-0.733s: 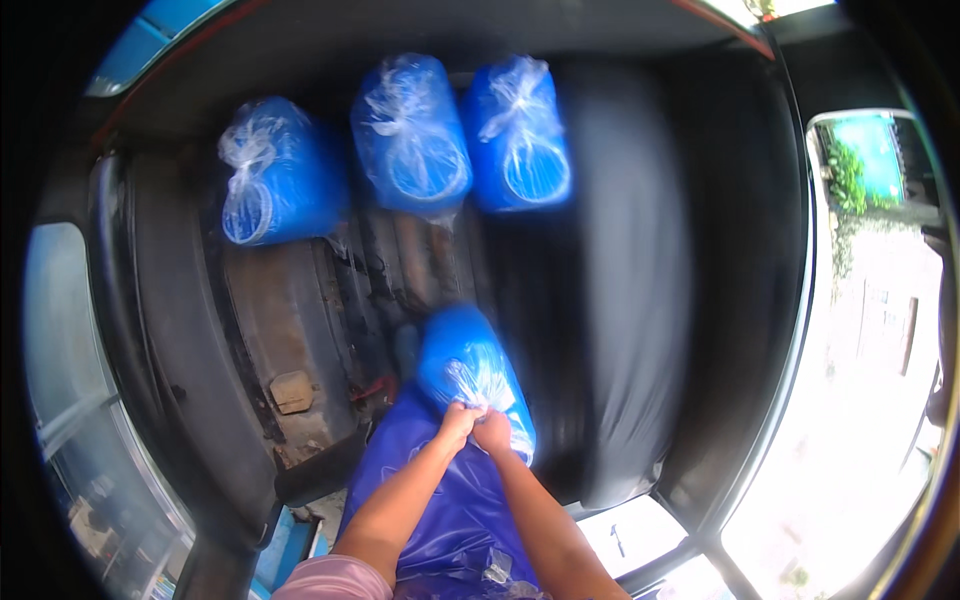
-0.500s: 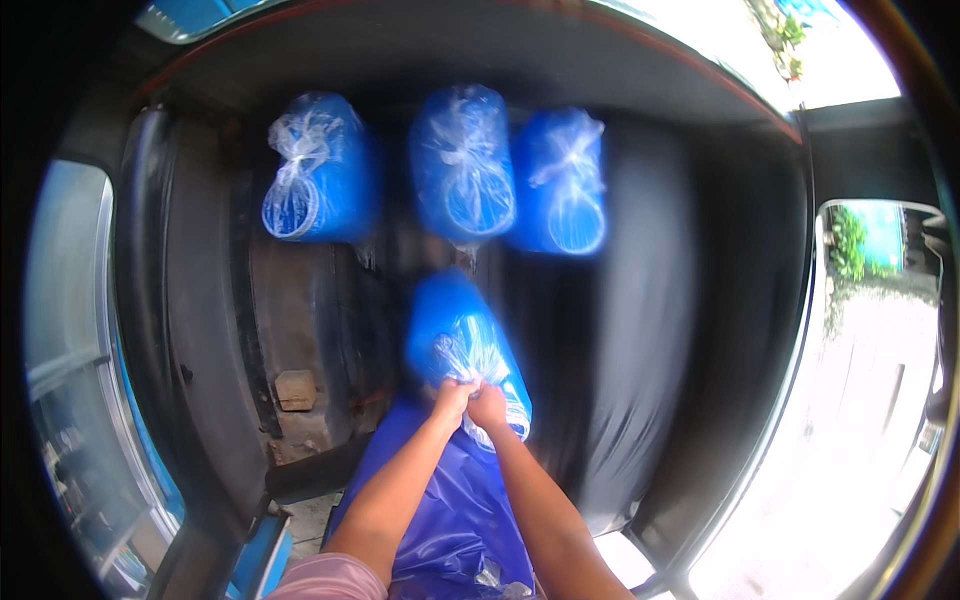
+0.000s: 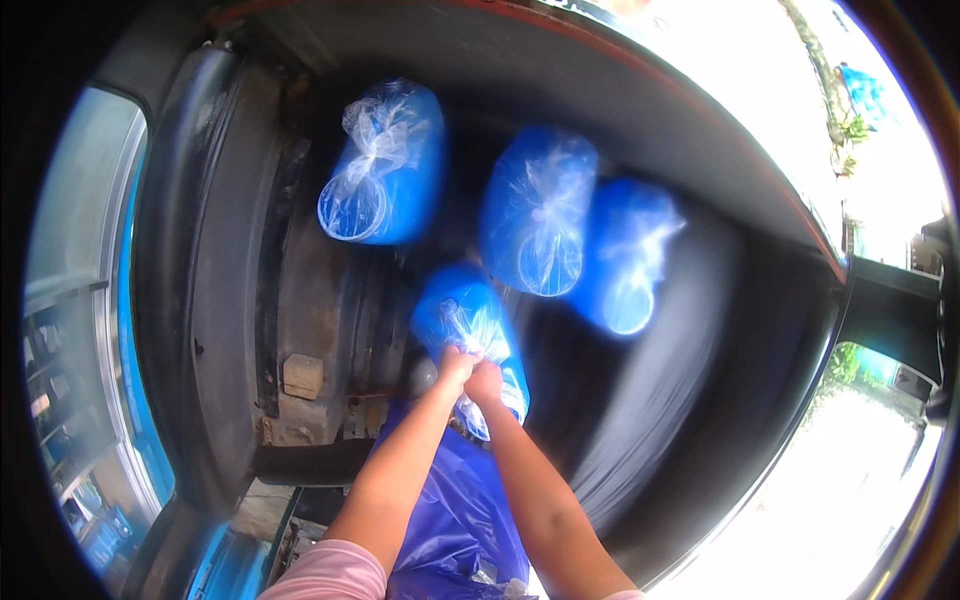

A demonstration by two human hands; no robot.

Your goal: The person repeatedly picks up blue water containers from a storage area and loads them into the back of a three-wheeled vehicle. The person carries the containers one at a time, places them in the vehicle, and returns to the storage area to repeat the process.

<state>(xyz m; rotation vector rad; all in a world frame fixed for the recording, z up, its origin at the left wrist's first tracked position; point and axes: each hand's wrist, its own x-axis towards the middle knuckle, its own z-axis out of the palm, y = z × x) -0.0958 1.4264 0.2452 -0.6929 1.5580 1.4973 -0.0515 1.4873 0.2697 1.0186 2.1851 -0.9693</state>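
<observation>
Both hands meet on the gathered clear plastic of a bagged blue cylinder-shaped container (image 3: 447, 303) in front of me. My left hand (image 3: 457, 366) is closed on the bunched plastic, and my right hand (image 3: 484, 383) grips it right beside, their fingers partly hidden. The container's round near end shows below the hands. Farther off lie three similar blue containers in knotted clear bags: one at the left (image 3: 420, 190), one in the middle (image 3: 510, 190) and one at the right (image 3: 605, 240), the last two touching. Purple plastic (image 3: 450, 520) lies beneath my forearms.
Dark walls (image 3: 235, 230) surround this vehicle-like space, with a glass pane (image 3: 75, 210) at the left and bright openings at the right. A small beige block (image 3: 303, 376) sits on the ledge at left. Shiny black sheeting (image 3: 650, 390) covers the right side.
The view has turned, so the three far containers appear tilted and shifted to the right. Both hands keep hold of the bagged container, which appears nearly in the same place.
</observation>
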